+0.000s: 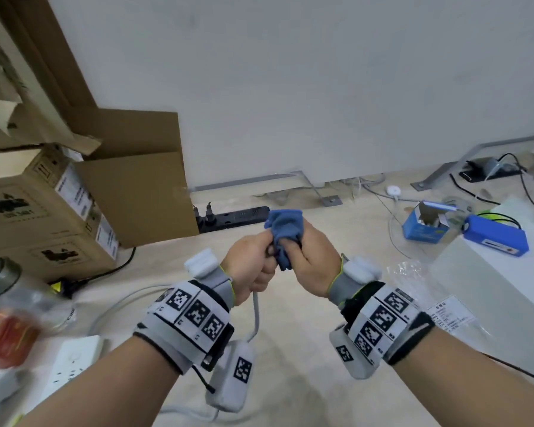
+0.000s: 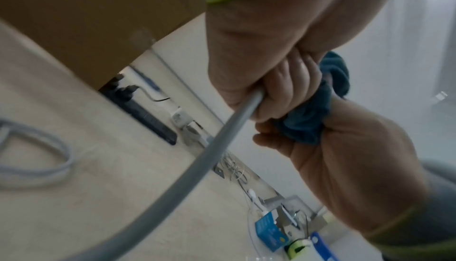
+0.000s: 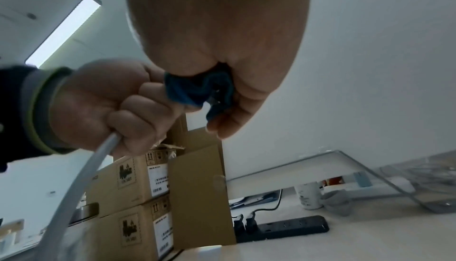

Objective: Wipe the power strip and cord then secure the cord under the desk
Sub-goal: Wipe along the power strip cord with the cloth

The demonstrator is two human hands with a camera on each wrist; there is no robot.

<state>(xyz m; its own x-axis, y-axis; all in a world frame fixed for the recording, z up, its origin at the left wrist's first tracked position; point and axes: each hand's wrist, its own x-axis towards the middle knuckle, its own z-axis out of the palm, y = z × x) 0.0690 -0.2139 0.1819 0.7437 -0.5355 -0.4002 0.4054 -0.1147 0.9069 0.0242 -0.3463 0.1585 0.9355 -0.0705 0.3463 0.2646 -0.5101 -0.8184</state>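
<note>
My left hand (image 1: 255, 266) grips a grey cord (image 1: 256, 315) in its fist, held up above the beige floor. Right beside it, my right hand (image 1: 305, 260) clutches a bunched blue cloth (image 1: 285, 229) around the cord where it leaves the left fist. In the left wrist view the cord (image 2: 197, 167) runs down out of the curled fingers (image 2: 283, 93), with the cloth (image 2: 310, 117) pressed against them. The right wrist view shows the cloth (image 3: 197, 89) squeezed in the right palm. A white power strip (image 1: 71, 362) lies at the lower left, blurred.
A black power strip (image 1: 238, 217) with plugs lies by the wall, next to stacked cardboard boxes (image 1: 59, 211). A white box (image 1: 490, 288) with a blue pack (image 1: 495, 238) stands at the right. A blue carton (image 1: 423, 223) and loose cables lie beyond it.
</note>
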